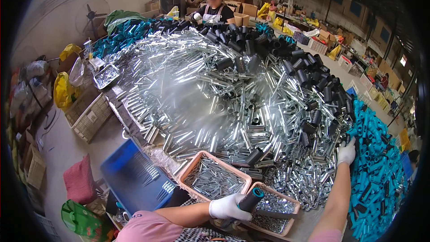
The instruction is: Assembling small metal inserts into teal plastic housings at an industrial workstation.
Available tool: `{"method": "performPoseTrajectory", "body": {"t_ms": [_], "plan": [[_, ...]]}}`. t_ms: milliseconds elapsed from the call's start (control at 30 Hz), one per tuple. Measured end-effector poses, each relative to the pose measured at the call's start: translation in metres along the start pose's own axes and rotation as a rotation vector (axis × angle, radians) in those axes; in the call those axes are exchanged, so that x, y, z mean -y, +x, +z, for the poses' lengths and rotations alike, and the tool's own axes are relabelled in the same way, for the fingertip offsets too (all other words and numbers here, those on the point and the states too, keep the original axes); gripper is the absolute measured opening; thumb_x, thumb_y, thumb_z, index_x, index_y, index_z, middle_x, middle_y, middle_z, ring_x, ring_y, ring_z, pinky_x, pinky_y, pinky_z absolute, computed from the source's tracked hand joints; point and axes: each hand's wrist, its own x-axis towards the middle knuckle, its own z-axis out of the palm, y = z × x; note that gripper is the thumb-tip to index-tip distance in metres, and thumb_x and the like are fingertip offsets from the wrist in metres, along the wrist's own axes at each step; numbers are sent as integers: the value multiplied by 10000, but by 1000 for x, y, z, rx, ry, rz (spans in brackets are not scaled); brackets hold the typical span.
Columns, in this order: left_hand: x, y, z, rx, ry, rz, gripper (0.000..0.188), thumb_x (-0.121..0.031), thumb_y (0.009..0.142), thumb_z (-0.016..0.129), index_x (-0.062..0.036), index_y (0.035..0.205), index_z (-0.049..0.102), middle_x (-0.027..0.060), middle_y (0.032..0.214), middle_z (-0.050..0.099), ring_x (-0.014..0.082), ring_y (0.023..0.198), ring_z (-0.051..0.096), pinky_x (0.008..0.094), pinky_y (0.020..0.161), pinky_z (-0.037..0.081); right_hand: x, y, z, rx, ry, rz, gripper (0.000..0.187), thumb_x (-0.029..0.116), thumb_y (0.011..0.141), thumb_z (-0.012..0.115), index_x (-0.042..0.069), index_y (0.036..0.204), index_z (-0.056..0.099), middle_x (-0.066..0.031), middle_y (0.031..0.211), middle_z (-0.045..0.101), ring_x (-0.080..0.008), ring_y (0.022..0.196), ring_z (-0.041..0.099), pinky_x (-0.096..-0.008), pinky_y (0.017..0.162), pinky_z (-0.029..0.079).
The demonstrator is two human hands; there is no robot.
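Observation:
My left hand (226, 207), in a white glove, is closed around a black tubular handle (247, 203) with a teal ring at its top end. It is held over the front trays. My right hand (346, 152), also gloved, reaches out to the right, where a heap of teal plastic parts (376, 161) meets the metal pieces. Its fingertips point into the heap, and whether they grip a part is hidden. Loose shiny metal tubes (179, 94) cover the table, with black sleeves (304, 74) along the far and right side.
Near me stand a pink tray of metal pins (245, 180) and a second pink tray of small metal parts (297, 206). A blue bin (134, 175) with several metal rods sits at left, a beige crate (92, 118) beyond it. Across the table another person (215, 11) works.

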Motion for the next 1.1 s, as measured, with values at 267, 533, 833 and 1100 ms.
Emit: {"method": "performPoseTrajectory", "body": {"t_ms": [267, 533, 833, 1100], "plan": [[-4, -3, 4, -11, -33, -11, 161, -37, 796, 691, -22, 885, 558, 28, 618, 557, 111, 520, 566, 265, 491, 454, -2, -4, -1, -21, 41, -22, 591, 288, 868, 588, 62, 1384, 413, -294, 995, 653, -461, 868, 644, -552, 767, 503], [5, 2, -2, 31, -1, 70, 150, -90, 830, 690, -20, 903, 578, 14, 671, 561, 99, 537, 557, 250, 488, 442, -10, 0, 1, 15, 43, -7, 563, 282, 870, 587, 72, 1363, 417, -287, 969, 655, -450, 838, 649, -539, 740, 514], [5, 1, 2, 25, -61, 72, 131, -88, 823, 661, -35, 885, 558, 33, 614, 545, 122, 491, 540, 259, 469, 450, -5, -38, -32, 110, 20, -13, 612, 285, 862, 625, 73, 1392, 402, -268, 1007, 647, -445, 857, 656, -517, 742, 534], [4, -3, 8, -5, -25, 122, 118, -77, 811, 659, -26, 835, 556, 58, 613, 549, 147, 498, 541, 288, 476, 464, -35, -91, -55, 170, 567, 59, 463, 211, 830, 633, 2, 1231, 537, -213, 941, 674, -366, 856, 663, -464, 789, 497]]}}
